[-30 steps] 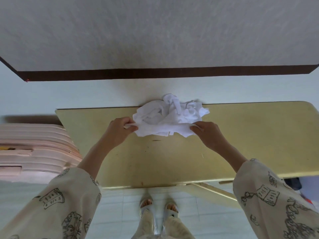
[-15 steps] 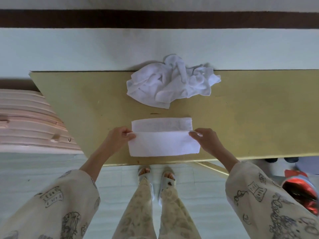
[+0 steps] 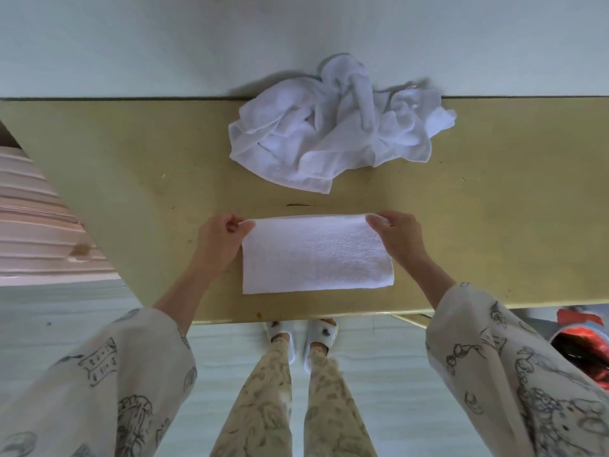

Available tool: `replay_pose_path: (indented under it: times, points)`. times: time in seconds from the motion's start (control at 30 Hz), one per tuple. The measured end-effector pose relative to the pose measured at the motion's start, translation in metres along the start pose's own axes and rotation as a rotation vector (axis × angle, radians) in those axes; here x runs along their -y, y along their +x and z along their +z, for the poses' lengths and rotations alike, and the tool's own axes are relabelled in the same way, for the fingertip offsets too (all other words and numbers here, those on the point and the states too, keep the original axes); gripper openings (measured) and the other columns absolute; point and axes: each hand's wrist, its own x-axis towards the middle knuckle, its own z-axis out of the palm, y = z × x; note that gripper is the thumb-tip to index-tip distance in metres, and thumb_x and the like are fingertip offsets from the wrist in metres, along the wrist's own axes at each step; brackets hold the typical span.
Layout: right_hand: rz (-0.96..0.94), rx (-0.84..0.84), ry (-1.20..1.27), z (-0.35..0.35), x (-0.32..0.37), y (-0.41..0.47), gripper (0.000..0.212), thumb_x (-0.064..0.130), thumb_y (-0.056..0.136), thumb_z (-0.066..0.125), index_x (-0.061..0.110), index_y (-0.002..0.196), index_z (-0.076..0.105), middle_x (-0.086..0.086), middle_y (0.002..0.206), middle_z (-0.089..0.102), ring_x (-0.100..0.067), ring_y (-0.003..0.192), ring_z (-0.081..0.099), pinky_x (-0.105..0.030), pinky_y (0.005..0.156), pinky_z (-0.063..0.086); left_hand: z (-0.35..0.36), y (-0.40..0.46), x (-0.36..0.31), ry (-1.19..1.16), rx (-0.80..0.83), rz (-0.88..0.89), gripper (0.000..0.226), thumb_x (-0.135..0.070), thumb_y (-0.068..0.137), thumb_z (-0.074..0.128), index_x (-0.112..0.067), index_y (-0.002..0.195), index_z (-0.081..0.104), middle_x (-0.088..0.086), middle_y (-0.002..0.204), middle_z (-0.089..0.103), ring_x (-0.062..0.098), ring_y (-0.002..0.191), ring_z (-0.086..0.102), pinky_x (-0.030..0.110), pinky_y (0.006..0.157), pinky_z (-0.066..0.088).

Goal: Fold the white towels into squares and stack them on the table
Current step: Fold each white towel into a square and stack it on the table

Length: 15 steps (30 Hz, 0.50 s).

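— Table [image 3: 494,225] first: any stack of squares on it?

— None to see. Only a crumpled heap of white towels [image 3: 333,136] at the far edge, not folded yet.

— And nearer?

— One towel [image 3: 314,253], folded to a long rectangle, flat near the front edge. Not square yet; probably needs one more fold across.

— Hands?

— Left hand [image 3: 219,237] pinching the far left corner, right hand [image 3: 397,235] pinching the far right corner. So, judging by this, only the start of the task.

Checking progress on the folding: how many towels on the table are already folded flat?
1. The folded towel lies near the table's front edge, its far corners pinched by both hands. The crumpled pile behind holds unfolded ones; number unclear.
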Motion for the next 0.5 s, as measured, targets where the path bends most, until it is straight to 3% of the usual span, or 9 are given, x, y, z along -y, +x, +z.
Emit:
replay_pose_path:
  times: [0.13,0.33,0.5]
  points:
    - [0.007,-0.008,-0.022,0.0016,-0.0010,0.0035,0.024,0.023,0.089,0.056,0.005,0.091,0.071,-0.003,0.076,0.065,-0.015,0.073,0.055,-0.024,0.066,0.038,0.0028,0.0008,-0.0006,0.011,-0.013,-0.003,0.014,-0.028,0.087,0.062,-0.015,0.087,0.060,0.001,0.079,0.059,0.016,0.076,0.053,0.023,0.070,0.035]
    - [0.053,-0.004,-0.036,0.0045,-0.0026,0.0096,0.022,0.026,0.088,0.057,0.007,0.090,0.068,0.000,0.078,0.060,-0.015,0.070,0.053,-0.024,0.061,0.036,0.0041,0.0018,-0.0003,0.007,-0.033,0.000,0.015,-0.027,0.085,0.063,-0.013,0.087,0.059,0.000,0.077,0.059,0.015,0.073,0.053,0.013,0.058,0.035]
    - [0.015,-0.042,-0.048,0.0037,-0.0035,0.0074,0.021,0.022,0.091,0.055,0.006,0.102,0.061,0.000,0.091,0.057,-0.013,0.087,0.050,-0.019,0.072,0.033,0.0039,0.0012,0.0001,-0.019,-0.038,-0.014,0.014,-0.027,0.087,0.061,-0.013,0.088,0.059,0.000,0.081,0.061,0.018,0.076,0.057,0.021,0.067,0.039]
